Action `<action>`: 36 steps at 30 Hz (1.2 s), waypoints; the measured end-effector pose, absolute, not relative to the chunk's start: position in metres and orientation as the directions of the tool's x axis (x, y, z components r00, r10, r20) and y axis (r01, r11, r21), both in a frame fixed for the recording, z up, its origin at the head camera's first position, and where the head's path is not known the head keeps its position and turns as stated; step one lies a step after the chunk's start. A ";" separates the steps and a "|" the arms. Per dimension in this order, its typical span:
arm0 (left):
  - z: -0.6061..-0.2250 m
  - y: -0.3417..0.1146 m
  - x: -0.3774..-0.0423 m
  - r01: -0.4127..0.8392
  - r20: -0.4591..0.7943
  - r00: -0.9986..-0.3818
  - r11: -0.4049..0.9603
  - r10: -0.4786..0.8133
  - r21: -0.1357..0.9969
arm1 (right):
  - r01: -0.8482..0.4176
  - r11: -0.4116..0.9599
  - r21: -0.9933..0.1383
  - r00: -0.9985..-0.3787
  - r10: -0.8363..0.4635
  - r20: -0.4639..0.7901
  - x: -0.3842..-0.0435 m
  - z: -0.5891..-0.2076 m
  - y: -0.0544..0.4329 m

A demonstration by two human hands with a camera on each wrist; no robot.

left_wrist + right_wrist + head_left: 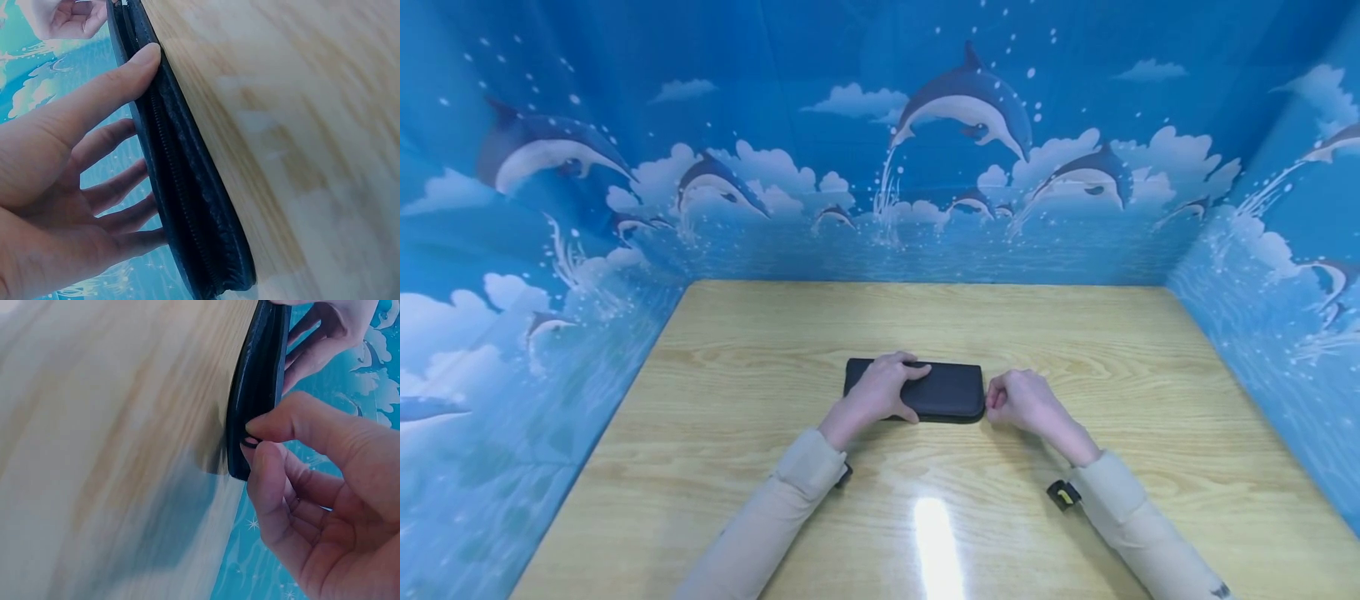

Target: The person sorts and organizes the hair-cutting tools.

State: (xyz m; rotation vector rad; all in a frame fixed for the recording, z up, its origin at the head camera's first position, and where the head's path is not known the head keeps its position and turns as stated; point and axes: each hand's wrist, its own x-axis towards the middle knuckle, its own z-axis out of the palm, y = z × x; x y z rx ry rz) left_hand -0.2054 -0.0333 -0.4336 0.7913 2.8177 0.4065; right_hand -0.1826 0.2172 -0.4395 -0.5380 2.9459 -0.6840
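The black case point(953, 392) lies flat on the bench point(737, 375), near the middle, with its long side facing the person. The left hand point(883, 390) holds the case. It is spread wide across it, with the fingers apart over the top and the thumb point(147, 56) pressed on the near side, where the zip point(172, 156) runs. The right hand point(1026, 402) is at the right end of the case. Its thumb and first finger pinch a small dark pull point(251, 444) there, and the other fingers are curled in toward the palm. The fingers hide part of the pull. The two hands are apart, with the right part of the case between them.
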 end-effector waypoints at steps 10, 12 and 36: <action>-0.433 -0.033 -0.205 0.476 -0.106 -0.842 0.821 0.529 0.315 | -0.259 0.836 -0.484 -0.951 -0.309 -0.024 -0.177 -0.440 0.215; -0.433 -0.034 -0.205 0.475 -0.105 -0.843 0.821 0.528 0.317 | -0.255 0.837 -0.485 -0.952 -0.305 -0.025 -0.175 -0.439 0.215; -0.435 -0.035 -0.206 0.482 -0.088 -0.838 0.806 0.539 0.344 | -0.212 0.828 -0.519 -0.966 -0.259 -0.018 -0.161 -0.437 0.210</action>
